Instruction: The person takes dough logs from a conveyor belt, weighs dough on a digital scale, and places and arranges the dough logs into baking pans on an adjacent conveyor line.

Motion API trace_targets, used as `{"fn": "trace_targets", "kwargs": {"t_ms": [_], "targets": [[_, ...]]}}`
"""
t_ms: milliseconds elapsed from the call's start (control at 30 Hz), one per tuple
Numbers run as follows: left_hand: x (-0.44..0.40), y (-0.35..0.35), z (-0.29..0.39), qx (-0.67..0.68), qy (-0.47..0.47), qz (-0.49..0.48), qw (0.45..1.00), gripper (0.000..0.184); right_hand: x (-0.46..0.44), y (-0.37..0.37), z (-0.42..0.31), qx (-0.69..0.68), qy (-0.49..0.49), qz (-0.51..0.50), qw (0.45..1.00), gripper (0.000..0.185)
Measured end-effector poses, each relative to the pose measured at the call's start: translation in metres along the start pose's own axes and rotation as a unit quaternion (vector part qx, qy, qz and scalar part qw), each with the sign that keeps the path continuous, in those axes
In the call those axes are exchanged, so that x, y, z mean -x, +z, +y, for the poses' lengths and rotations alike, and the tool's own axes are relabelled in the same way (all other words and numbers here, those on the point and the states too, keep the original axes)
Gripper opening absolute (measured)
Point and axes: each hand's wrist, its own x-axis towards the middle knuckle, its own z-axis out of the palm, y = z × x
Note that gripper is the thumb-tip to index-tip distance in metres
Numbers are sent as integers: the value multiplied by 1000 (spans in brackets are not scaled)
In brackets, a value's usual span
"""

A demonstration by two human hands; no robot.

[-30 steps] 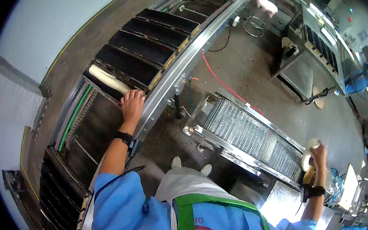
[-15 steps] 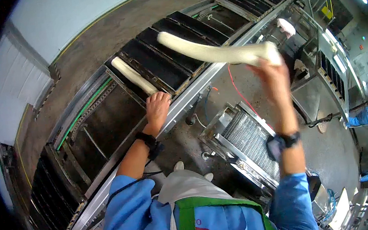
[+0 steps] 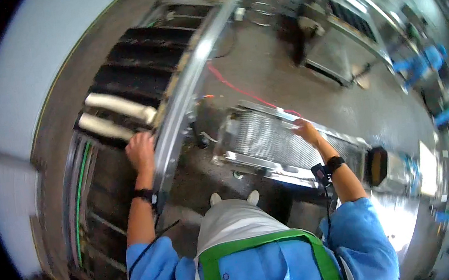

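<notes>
My left hand [image 3: 141, 152] is at the near end of a long, pale dough roll [image 3: 103, 125], its fingers curled over that end. This roll lies in the nearest dark tray on the conveyor. A second dough roll [image 3: 120, 106] lies just beyond it in the neighbouring tray [image 3: 132, 83]. My right hand [image 3: 307, 131] holds nothing. Its fingers are slightly bent and apart, above the metal mesh belt [image 3: 268, 138]. Motion blurs both the trays and the hands somewhat.
A steel conveyor rail [image 3: 184, 97] runs along my left side. A red hose [image 3: 232, 86] lies on the floor behind the mesh belt. Farther right is a metal rack [image 3: 335, 46], and a person in blue [image 3: 419, 67] stands beyond it.
My right hand has let go of the second dough roll, which now lies in a tray, and has moved down over the mesh belt. The view has turned right; my left hand stays by the first roll.
</notes>
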Motion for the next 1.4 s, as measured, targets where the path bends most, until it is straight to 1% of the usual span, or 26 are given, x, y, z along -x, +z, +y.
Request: {"fn": "trace_targets", "kwargs": {"t_ms": [33, 67, 133, 200, 233, 300, 333, 367, 400, 433, 467, 500, 600, 667, 733, 800, 833, 933, 1000, 1067, 1100, 1133, 1200, 1267, 1300, 1400], "targets": [[-1, 8, -1, -18, 21, 38, 999, 18, 21, -10, 31, 90, 27, 49, 994, 40], [-5, 3, 4, -15, 20, 0, 1000, 18, 46, -20, 52, 80, 55, 73, 993, 40], [-12, 0, 14, -33, -7, -21, 999, 21, 92, -40, 86, 250, 91, 107, 958, 44], [-16, 35, -3, -50, 10, 27, 998, 22, 135, -50, 100, 258, 206, 143, 933, 53], [-20, 33, 3, -58, -19, -8, 998, 25, 148, -53, 136, 328, 210, 174, 904, 58], [-30, 20, 19, -32, -43, -9, 999, 28, 176, -67, 158, 347, 226, 207, 886, 66], [-34, 15, 25, -9, -71, -23, 997, 32, 188, -80, 147, 344, 253, 189, 884, 67], [-36, 15, 30, -20, -67, -19, 997, 44, 193, -81, 186, 386, 251, 204, 864, 66], [-37, 12, 37, -22, -78, -3, 997, 44, 203, -92, 178, 379, 272, 182, 866, 65], [-41, 11, 42, -35, -34, 21, 999, 48, 206, -98, 176, 400, 308, 154, 849, 63], [-45, 13, 44, -49, 11, 42, 998, 51, 205, -99, 207, 404, 308, 174, 843, 62], [-53, 15, 43, -74, 28, -13, 997, 59, 207, -100, 221, 418, 315, 164, 836, 58], [-71, 30, 42, -28, 43, -8, 999, 56, 200, -112, 222, 363, 381, 108, 843, 51], [-78, 20, 51, -18, 34, -38, 999, 56, 193, -119, 195, 434, 377, 39, 817, 50], [-76, 23, 51, 4, 41, -9, 999, 55, 191, -111, 216, 490, 302, 183, 797, 32], [-73, 18, 49, 12, 19, -11, 1000, 56, 183, -110, 239, 521, 270, 229, 776, 31], [-71, 21, 44, 19, 42, 3, 999, 54, 185, -117, 239, 478, 309, 146, 809, 27], [-62, 18, 35, 11, 61, 38, 997, 50, 173, -129, 233, 432, 310, 111, 840, 23], [-56, 10, 34, 15, 64, 43, 997, 49, 165, -139, 238, 459, 210, 134, 853, 17], [-54, 13, 29, 0, 64, 26, 998, 48, 156, -163, 269, 451, 95, 208, 863, 12], [-51, 11, 29, -19, 75, 39, 996, 48, 161, -173, 171, 411, 114, 188, 885, 14], [-49, 7, 31, -16, 73, 44, 996, 47, 161, -186, 128, 338, 121, 206, 910, 18], [-47, 4, 31, -26, 65, 27, 997, 48, 161, -213, 70, 63, 87, 265, 958, 28], [-42, 3, 31, -8, 70, 34, 997, 48, 163, -225, -10, -115, 42, 288, 950, 41], [-42, 5, 30, -1, 58, 25, 998, 48, 158, -230, -39, -143, -11, 269, 952, 24], [-39, 7, 29, 19, 36, 21, 999, 45, 147, -221, -156, -178, -134, 239, 945, 30]]}}
